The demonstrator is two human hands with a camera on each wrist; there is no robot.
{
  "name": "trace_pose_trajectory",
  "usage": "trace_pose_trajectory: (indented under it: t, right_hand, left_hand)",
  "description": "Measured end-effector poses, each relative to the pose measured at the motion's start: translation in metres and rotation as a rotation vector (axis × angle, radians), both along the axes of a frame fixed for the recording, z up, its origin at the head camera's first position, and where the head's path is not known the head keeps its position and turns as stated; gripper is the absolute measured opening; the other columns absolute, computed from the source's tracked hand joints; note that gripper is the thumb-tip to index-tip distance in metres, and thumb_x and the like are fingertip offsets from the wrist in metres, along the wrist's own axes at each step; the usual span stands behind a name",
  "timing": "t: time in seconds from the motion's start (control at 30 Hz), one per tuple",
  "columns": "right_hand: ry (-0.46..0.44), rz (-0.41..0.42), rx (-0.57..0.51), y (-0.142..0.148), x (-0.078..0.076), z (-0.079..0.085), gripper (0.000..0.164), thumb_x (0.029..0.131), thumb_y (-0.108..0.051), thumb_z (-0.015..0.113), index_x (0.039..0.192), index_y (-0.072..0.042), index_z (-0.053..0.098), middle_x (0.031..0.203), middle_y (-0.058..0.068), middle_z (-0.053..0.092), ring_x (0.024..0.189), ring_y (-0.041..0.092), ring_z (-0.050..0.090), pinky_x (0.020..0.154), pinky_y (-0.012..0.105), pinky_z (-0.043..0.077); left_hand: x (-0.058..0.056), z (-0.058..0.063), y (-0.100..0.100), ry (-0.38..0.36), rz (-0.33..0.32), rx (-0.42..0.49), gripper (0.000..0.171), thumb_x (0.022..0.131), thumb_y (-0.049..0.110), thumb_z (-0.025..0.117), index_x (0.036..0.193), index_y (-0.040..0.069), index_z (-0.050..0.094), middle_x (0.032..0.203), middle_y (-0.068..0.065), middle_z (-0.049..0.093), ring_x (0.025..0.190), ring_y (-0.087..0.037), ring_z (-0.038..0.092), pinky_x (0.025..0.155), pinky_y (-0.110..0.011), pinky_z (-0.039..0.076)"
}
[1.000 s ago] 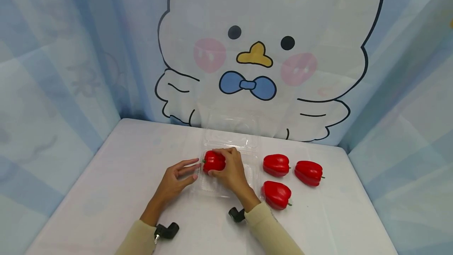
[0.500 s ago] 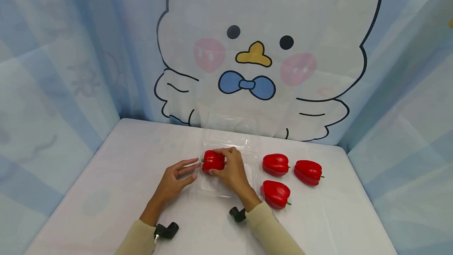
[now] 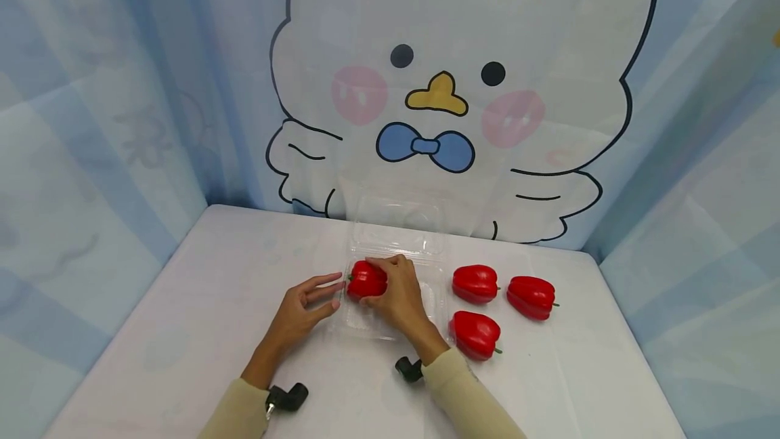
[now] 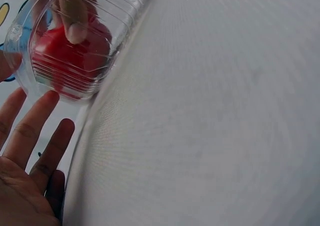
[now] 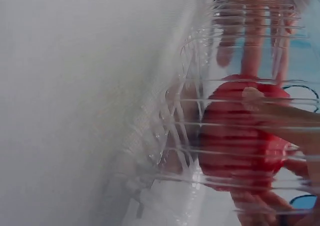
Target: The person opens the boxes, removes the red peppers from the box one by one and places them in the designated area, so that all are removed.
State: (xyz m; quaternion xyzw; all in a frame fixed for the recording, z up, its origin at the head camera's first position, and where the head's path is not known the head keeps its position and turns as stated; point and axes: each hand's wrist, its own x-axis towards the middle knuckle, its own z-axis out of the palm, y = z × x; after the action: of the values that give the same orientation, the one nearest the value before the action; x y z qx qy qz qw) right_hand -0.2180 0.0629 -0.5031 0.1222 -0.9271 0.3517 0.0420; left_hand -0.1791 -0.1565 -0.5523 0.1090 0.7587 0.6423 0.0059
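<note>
A red bell pepper (image 3: 365, 281) sits in the left part of a clear plastic clamshell box (image 3: 372, 325), its green stem pointing left. My right hand (image 3: 399, 293) grips this pepper from the right, thumb on the near side and fingers on the far side. At the box's left wall is my left hand (image 3: 298, 314), its fingers spread and fairly straight, with fingertips at the wall in the left wrist view. Through the ribbed wall, the right wrist view shows the held pepper (image 5: 235, 136) and a thumb against it. The box's lid (image 3: 399, 219) stands raised at the back.
Several more things lie right of the box: one red pepper (image 3: 475, 284) near its side, another pepper (image 3: 531, 297) farther right, and a third pepper (image 3: 475, 335) nearer the front. A white cloth covers the table (image 3: 183, 317). A printed curtain (image 3: 426, 32) hangs behind.
Both hands stay almost still. The pepper under my right hand shifts only very slightly; the other peppers and the box keep their places.
</note>
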Motion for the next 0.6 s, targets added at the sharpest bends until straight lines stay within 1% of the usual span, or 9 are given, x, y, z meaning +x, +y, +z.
trace_pose_trajectory:
  t: [0.2,0.3,0.4,0.5,0.6]
  right_hand:
    - [-0.032,-0.023,-0.054,0.009,0.005,0.007,0.075,0.074,-0.016,0.099,0.142,-0.027,0.069,0.131,0.006,0.060,0.124,0.025,0.055,0.101,0.046,0.063]
    - [-0.044,-0.036,-0.062,0.014,0.007,0.012,0.076,0.074,-0.017,0.099,0.142,-0.029,0.068,0.132,0.006,0.060,0.123,0.024,0.055,0.098,0.045,0.064]
    - [-0.038,-0.045,-0.068,0.019,0.009,0.016,0.076,0.073,-0.019,0.099,0.142,-0.029,0.069,0.132,0.006,0.060,0.123,0.024,0.055,0.096,0.043,0.064]
    - [-0.032,-0.056,-0.068,0.024,0.011,0.018,0.076,0.073,-0.020,0.099,0.142,-0.030,0.068,0.132,0.005,0.060,0.123,0.024,0.055,0.094,0.042,0.065]
    - [-0.020,-0.063,-0.073,0.030,0.013,0.020,0.077,0.073,-0.021,0.099,0.142,-0.031,0.068,0.132,0.005,0.060,0.122,0.024,0.056,0.092,0.041,0.065]
  left_hand:
    - [-0.001,0.000,0.001,0.021,-0.006,-0.009,0.052,0.100,0.011,0.074,0.149,0.011,0.059,0.146,-0.013,0.068,0.142,-0.035,0.061,0.113,-0.047,0.054]
    - [-0.002,-0.001,0.001,0.031,-0.003,-0.018,0.052,0.100,0.011,0.074,0.150,0.010,0.059,0.145,-0.013,0.068,0.142,-0.035,0.060,0.113,-0.045,0.054]
    - [-0.002,-0.001,0.001,0.022,0.006,-0.027,0.053,0.100,0.011,0.074,0.150,0.009,0.058,0.145,-0.012,0.068,0.142,-0.034,0.060,0.113,-0.045,0.054]
    - [-0.002,-0.001,0.002,0.009,0.011,-0.035,0.054,0.100,0.012,0.074,0.151,0.009,0.057,0.146,-0.011,0.068,0.143,-0.034,0.059,0.115,-0.050,0.052]
    - [-0.001,-0.001,0.002,-0.013,0.026,-0.041,0.054,0.099,0.014,0.075,0.151,0.011,0.058,0.145,-0.009,0.069,0.144,-0.032,0.059,0.117,-0.056,0.049]
